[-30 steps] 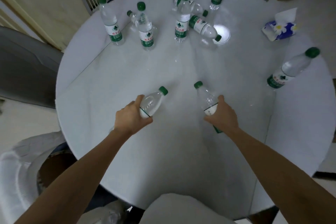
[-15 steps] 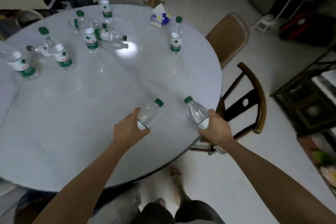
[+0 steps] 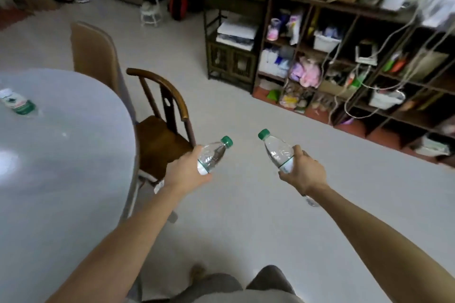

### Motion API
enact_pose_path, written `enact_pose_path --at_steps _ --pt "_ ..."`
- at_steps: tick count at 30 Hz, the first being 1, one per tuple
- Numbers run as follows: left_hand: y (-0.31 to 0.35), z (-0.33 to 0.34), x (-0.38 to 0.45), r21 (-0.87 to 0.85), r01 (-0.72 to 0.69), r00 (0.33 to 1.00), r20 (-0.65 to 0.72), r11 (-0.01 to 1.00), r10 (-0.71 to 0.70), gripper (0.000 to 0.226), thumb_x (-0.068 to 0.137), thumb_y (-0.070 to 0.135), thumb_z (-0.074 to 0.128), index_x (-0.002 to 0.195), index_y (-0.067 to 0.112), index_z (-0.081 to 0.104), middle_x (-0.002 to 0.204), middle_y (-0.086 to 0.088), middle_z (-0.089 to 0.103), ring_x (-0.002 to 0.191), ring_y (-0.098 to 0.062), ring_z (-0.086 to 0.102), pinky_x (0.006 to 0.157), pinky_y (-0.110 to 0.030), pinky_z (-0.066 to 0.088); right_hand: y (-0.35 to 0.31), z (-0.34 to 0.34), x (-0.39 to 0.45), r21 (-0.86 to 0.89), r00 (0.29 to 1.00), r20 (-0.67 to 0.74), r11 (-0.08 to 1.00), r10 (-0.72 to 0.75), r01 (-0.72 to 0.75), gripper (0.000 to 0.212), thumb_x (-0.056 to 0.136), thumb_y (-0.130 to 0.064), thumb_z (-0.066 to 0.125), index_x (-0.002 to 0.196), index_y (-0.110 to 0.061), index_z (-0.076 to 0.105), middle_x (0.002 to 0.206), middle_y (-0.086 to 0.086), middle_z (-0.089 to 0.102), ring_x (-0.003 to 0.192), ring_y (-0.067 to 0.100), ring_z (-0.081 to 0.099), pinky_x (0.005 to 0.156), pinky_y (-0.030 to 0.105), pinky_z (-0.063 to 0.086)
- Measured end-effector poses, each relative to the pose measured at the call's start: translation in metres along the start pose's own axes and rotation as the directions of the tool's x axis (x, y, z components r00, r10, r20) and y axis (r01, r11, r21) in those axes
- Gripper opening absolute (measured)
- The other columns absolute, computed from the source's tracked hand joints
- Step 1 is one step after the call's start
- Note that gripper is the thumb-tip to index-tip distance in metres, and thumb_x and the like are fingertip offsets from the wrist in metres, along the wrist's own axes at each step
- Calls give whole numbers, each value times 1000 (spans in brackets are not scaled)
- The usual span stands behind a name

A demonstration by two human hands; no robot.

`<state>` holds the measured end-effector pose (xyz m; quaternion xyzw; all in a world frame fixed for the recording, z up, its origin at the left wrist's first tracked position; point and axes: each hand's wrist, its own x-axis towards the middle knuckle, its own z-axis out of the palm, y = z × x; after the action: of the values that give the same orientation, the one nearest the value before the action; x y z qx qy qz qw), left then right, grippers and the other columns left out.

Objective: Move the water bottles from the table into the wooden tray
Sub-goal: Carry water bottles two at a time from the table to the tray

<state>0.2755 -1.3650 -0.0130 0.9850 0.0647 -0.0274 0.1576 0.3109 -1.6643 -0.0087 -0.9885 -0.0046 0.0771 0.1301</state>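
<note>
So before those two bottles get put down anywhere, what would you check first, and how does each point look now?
1. Left hand grips its bottle: ok.
2. Right hand grips its bottle: ok.
3. Both green caps on: ok.
4. Wooden tray in sight: not ok, none shows.
5. Floor ahead free of obstacles: ok.
6. Bottles left on the table: at least one; the rest cannot tell.

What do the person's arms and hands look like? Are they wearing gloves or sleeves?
No gloves and no sleeves show. The left hand and right hand are bare, and both forearms are bare right down to the picture's edge. No watch, rings or bracelets are visible.
</note>
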Motion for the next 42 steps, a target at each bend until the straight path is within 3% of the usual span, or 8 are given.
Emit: enact_pose_path --at_steps 5,10,19,24,30,32,37,42 --pt "166 48 -2 69 -235 968 103 969 227 65 71 43 64 130 31 40 112 -1 64 102 -29 63 78 -33 47 156 -24 -73 35 963 -67 965 260 -258 59 77 -44 66 122 -15 40 116 6 61 93 35 63 65 30 35" --pt "341 104 -45 0 -467 864 213 884 456 68 69 43 66 130 32 39 113 1 65 100 -29 63 73 -31 44 309 -55 -169 73 858 -135 868 496 -491 56 77 -45 63 118 -14 40 111 7 63 89 36 63 64 31 35" --pt "622 193 -110 -89 -818 520 306 568 797 66 69 48 63 129 36 38 108 2 65 96 -28 62 71 -31 42 516 -95 -294 276 543 -220 586 810 -762 49 76 -44 63 108 -16 38 101 5 61 76 34 57 60 34 39" --pt "764 252 -125 -142 -909 328 338 393 882 66 70 48 63 129 34 38 108 0 66 94 -29 62 70 -31 41 616 -115 -319 351 365 -235 429 901 -832 51 76 -42 64 112 -14 41 93 3 56 72 29 49 60 34 40" --pt "936 298 -125 -208 -948 162 339 241 927 65 71 48 64 129 33 38 108 0 66 92 -28 61 68 -30 38 737 -163 -319 367 222 -249 304 943 -879 52 77 -42 65 112 -13 40 96 7 63 74 34 57 59 33 40" --pt "992 306 -123 -222 -952 128 332 209 935 64 71 47 64 128 33 39 108 0 67 92 -27 61 67 -30 38 776 -183 -314 384 182 -265 277 947 -881 53 77 -42 65 113 -13 40 99 7 63 80 35 61 60 33 40" --pt "1107 330 -115 -262 -938 128 345 226 930 63 72 48 66 127 32 40 109 -1 66 97 -29 61 69 -32 39 867 -215 -297 457 68 -239 174 969 -873 55 78 -44 65 116 -14 39 100 6 61 74 28 49 61 33 36" --pt "1219 374 -94 -259 -938 136 338 231 931 69 71 49 65 132 35 37 115 0 65 104 -28 60 74 -34 43 990 -244 -262 469 59 -259 179 964 -865 50 74 -46 65 101 -16 36 93 5 63 72 30 53 61 35 43"
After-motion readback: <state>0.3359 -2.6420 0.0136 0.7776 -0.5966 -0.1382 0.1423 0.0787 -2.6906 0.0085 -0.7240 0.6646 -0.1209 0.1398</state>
